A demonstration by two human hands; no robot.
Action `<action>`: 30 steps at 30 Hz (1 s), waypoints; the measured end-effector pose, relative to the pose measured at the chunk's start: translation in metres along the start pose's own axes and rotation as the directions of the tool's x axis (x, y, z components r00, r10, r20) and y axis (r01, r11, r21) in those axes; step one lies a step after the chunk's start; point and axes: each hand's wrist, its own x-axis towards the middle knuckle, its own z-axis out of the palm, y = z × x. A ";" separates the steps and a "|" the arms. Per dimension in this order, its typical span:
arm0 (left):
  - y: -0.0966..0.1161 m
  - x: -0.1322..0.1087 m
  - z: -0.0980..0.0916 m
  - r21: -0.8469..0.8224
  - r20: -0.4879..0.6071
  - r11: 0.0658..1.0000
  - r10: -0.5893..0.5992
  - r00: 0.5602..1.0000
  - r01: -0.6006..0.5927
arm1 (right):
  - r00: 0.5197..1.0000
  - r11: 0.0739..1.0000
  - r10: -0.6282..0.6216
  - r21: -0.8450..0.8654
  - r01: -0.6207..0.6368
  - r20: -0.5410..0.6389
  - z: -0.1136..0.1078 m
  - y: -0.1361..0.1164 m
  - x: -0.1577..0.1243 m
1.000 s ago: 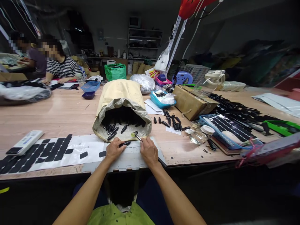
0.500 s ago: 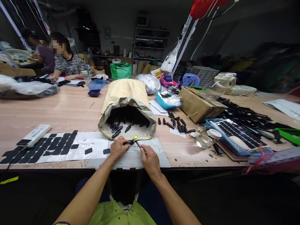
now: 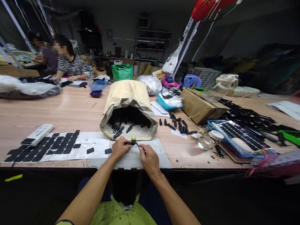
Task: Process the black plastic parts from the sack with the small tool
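Note:
My left hand [image 3: 120,148] is closed on a small black cylindrical piece [image 3: 129,143] in front of the sack's mouth. In my right hand [image 3: 149,158] is a thin metal tool [image 3: 137,144], its far end at the black piece. A small yellow-green round thing [image 3: 133,138] shows where the two meet. Both hands are over a grey board [image 3: 152,153] at the table's near edge. Behind them lies an open beige sack [image 3: 128,90] with black pieces [image 3: 117,134] inside its mouth. More black pieces [image 3: 171,126] lie loose to its right.
On the left, a white device [image 3: 38,134] rests on a sheet with black stickers [image 3: 64,142]. To the right are a cardboard box [image 3: 199,104], a clear jar [image 3: 205,142] and a blue basket [image 3: 236,140]. A person in a striped shirt [image 3: 72,65] sits across the table.
The whole view has shifted slightly, so things appear a little further right. The tool's end and the yellow-green thing have moved slightly left relative to the sack. Both hands keep their holds.

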 end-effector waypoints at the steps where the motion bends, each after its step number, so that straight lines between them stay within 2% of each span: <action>1: 0.000 0.000 0.000 0.002 -0.002 1.000 0.000 1.000 0.000 | 1.000 1.000 0.018 -0.002 -0.018 -0.007 -0.003 0.001 0.004; 4: -0.003 0.000 0.002 0.031 -0.020 0.999 0.029 0.999 -0.028 | 0.997 0.994 0.072 -0.086 -0.073 -0.015 -0.009 0.008 0.019; 7: -0.006 0.000 0.004 0.062 -0.029 0.997 0.058 0.998 -0.056 | 0.995 0.962 0.102 -0.255 -0.102 -0.016 -0.008 0.019 0.029; 13: -0.007 0.001 0.006 0.079 -0.035 0.996 0.050 0.998 -0.047 | 0.998 0.882 0.060 -0.466 -0.067 -0.030 0.004 0.033 0.027; 18: -0.008 0.000 0.006 0.072 -0.044 0.996 0.064 0.997 -0.061 | 0.999 0.863 0.020 -0.503 -0.042 -0.049 0.009 0.035 0.023; 26: -0.013 0.005 0.007 0.046 -0.028 0.989 0.139 0.990 -0.138 | 0.999 0.851 0.021 -0.524 -0.044 -0.050 0.010 0.035 0.024; 28: -0.009 0.000 0.003 -0.031 -0.043 0.987 0.156 0.987 -0.157 | 0.999 0.851 0.023 -0.524 -0.043 -0.043 0.009 0.035 0.024; 30: -0.003 -0.016 -0.004 -0.186 -0.046 0.964 0.185 0.982 -0.191 | 0.999 0.852 0.025 -0.522 -0.042 -0.039 0.009 0.034 0.024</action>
